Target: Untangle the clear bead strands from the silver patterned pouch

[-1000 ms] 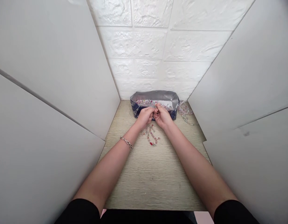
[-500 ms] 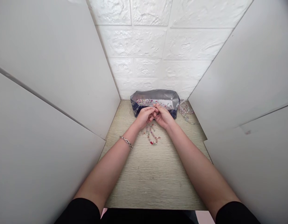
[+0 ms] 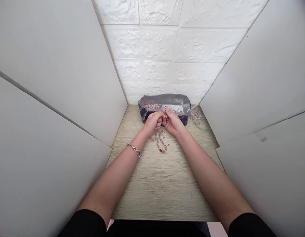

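Fingertips meeting, my left hand [image 3: 153, 122] and my right hand [image 3: 172, 122] are both closed in a pinch at the near rim of a foil-lined, dark blue bag [image 3: 141, 110] cut into an open tray. Many small pink, clear and red beads [image 3: 153, 107] lie inside it. A string of beads [image 3: 161, 144], mostly pale with a few red ones, loops on the table below the hands. Its upper end runs up under my left hand, which appears to hold it. What sits between my right fingertips is too small to make out.
More pale bead strings [image 3: 197, 118] lie in a heap right of the bag. White panels [image 3: 93, 82] close in on the left and right, and a white brick-pattern wall [image 3: 157, 46] stands behind. The wood-grain table [image 3: 159, 187] ends near my body.
My left fingers have curled in more tightly, and the fingertips of both hands stay together. The bag and the bead string on the table look unmoved.
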`<state>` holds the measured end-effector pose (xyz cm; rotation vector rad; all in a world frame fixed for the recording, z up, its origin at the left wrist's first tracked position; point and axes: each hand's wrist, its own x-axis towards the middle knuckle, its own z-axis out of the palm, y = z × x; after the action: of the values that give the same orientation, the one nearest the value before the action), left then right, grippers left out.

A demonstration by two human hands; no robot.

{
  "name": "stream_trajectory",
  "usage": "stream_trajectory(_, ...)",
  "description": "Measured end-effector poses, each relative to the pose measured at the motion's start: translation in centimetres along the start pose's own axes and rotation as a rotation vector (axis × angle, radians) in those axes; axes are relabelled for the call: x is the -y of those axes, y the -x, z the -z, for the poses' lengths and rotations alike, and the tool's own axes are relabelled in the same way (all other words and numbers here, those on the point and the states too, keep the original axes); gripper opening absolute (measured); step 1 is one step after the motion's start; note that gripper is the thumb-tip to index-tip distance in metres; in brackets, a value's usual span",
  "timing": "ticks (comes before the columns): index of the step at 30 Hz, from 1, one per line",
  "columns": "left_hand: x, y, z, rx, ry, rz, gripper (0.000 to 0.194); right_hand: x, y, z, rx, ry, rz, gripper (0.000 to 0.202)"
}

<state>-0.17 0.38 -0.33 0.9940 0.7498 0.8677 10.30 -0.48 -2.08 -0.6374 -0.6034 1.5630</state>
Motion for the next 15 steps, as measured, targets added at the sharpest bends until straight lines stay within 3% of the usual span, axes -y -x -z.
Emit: stream_trajectory(15, 0.1, -0.02, -0.25, -0.038, 0.016, -0.01, 0.015, -0.03, -0.02, -0.27, -0.038, 0.034, 0.013, 0.016)
